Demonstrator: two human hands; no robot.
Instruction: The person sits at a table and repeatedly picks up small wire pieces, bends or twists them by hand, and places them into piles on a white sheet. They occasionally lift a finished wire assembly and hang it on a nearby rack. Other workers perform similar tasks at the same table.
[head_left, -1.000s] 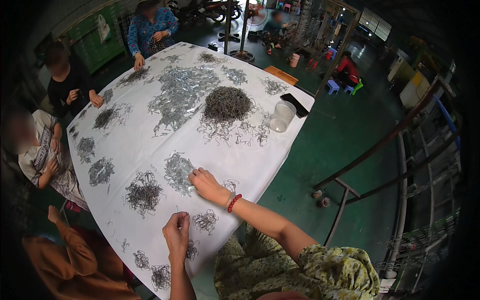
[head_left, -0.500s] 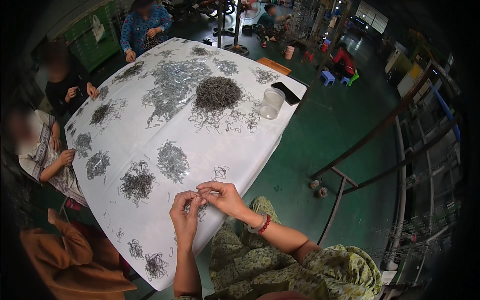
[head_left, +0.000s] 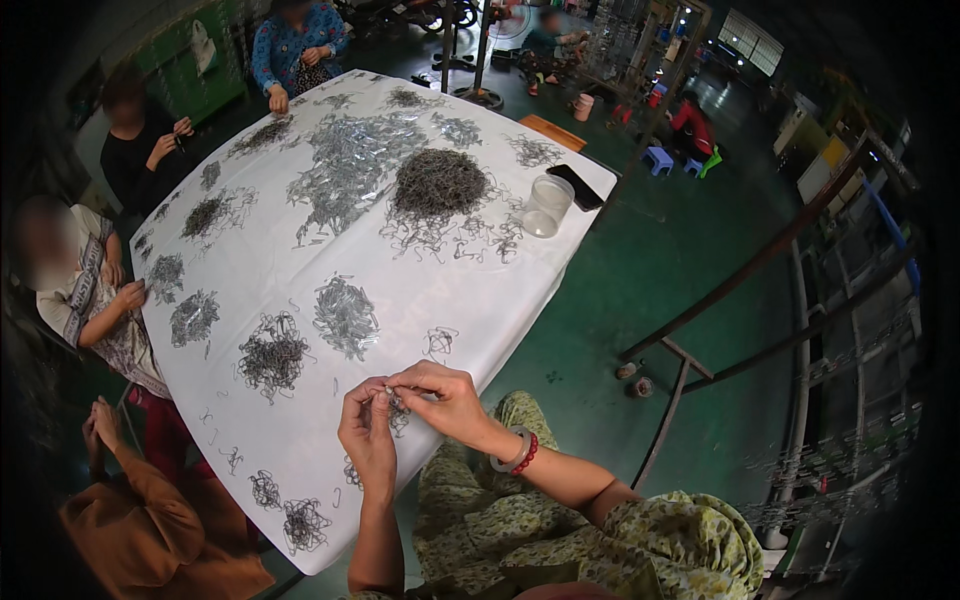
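My left hand (head_left: 368, 432) and my right hand (head_left: 446, 402) meet above the near edge of the white-covered table (head_left: 420, 300). The fingertips of both are pinched together; whatever sits between them is too small to make out. Partly behind my fingers lies a small heap of wire hooks (head_left: 399, 420). Just beyond my hands is another small group of wire hooks (head_left: 438, 342). To the left are a dark pile of bent wire hooks (head_left: 273, 357) and a pile of small clear, shiny strips (head_left: 346, 316). A bracelet and red beads circle my right wrist.
Farther back stand a large dark heap of hooks (head_left: 440, 182), a spread of clear strips (head_left: 350, 165), a clear plastic tub (head_left: 548, 206) and a black phone (head_left: 575, 187). Several people sit along the left and far sides. A metal frame (head_left: 740, 290) rises at the right.
My hands stay together, with the fingertips shifted slightly left. At the lower left, a person in brown has raised their hands; the person in black has lifted theirs off the table edge.
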